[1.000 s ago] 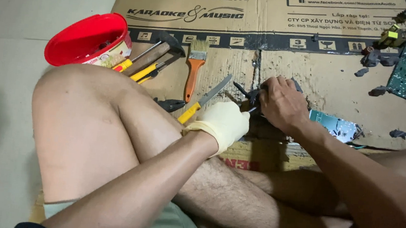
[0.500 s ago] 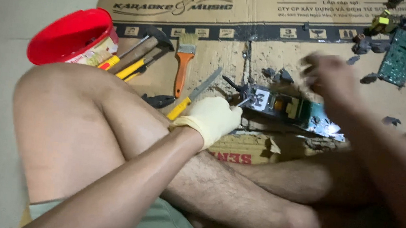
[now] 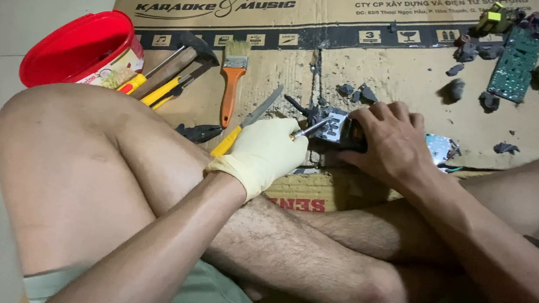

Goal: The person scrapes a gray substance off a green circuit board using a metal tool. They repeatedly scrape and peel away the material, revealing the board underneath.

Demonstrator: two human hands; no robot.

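Screwdriver [image 3: 306, 131] tip on small grey electronic part [image 3: 334, 126], centre of cardboard [image 3: 391, 71].
My gloved left hand [image 3: 266, 152] grips the screwdriver; my right hand [image 3: 391, 142] clamps the part; paintbrush [image 3: 231, 81] at ten o'clock.

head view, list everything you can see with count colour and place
cardboard: one flattened sheet, brown, on the floor
bucket: one, red, far left, tipped on its side
paintbrush: one, orange handle, on the cardboard by the bucket
hammer: one, dark head, between bucket and paintbrush
yellow-handled tools: two or so, beside the hammer
pliers: one, dark, by the left knee
circuit board: one, green, far right
broken bits: several, grey, scattered on the right
device: one, dark, under both hands
screwdriver: one, metal shaft, tip at the device
left hand: cream glove, holds the screwdriver
right hand: bare, grips the device
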